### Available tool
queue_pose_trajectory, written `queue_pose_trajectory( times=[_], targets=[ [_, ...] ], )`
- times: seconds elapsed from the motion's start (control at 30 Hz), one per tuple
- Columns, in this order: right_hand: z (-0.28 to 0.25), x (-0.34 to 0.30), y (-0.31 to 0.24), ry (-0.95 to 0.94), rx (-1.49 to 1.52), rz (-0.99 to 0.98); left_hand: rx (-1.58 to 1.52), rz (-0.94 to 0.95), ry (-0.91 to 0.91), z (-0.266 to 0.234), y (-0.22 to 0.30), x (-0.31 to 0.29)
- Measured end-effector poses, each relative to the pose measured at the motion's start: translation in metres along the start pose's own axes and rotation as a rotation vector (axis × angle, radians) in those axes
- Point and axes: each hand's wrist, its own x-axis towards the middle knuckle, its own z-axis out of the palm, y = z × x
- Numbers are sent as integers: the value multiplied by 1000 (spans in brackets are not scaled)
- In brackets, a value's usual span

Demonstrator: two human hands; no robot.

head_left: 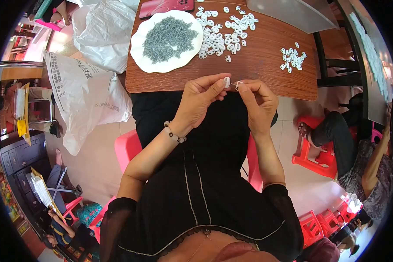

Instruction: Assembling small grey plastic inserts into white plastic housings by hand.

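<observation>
Over the near edge of the wooden table (pixel 262 67), my left hand (pixel 201 97) pinches a small white plastic piece with holes (pixel 227 82) between thumb and fingers. Close beside it, my right hand (pixel 261 105) has thumb and forefinger closed on a second small white piece (pixel 237 85). A thin bit seems to show between the two pieces, too small to name. Beyond my left hand, a white scalloped plate (pixel 137 49) holds many small grey rod-shaped parts (pixel 168 39). Loose white pieces (pixel 218 40) are heaped right of the plate, and a smaller group (pixel 293 59) lies farther right.
A pink phone (pixel 167 6) lies behind the plate, and a pale bin or box (pixel 292 13) stands at the back right. White sacks (pixel 87 100) rest on the floor at left. Another person sits at right near a red stool (pixel 316 153).
</observation>
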Motion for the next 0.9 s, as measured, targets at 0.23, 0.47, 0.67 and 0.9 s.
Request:
queue_pose_trajectory(
  times=[0.23,0.47,0.67,0.9],
  targets=[
    [-1,-1,1,-9,-53,0,55,46,9,2,0,-1],
    [0,-1,2,-12,-55,18,152,123,18,4,0,-2],
    [0,0,2,-5,-57,27,184,155,25,3,-1,-1],
    [0,-1,3,-1,-86,27,161,121,36,4,0,-1]
  ],
)
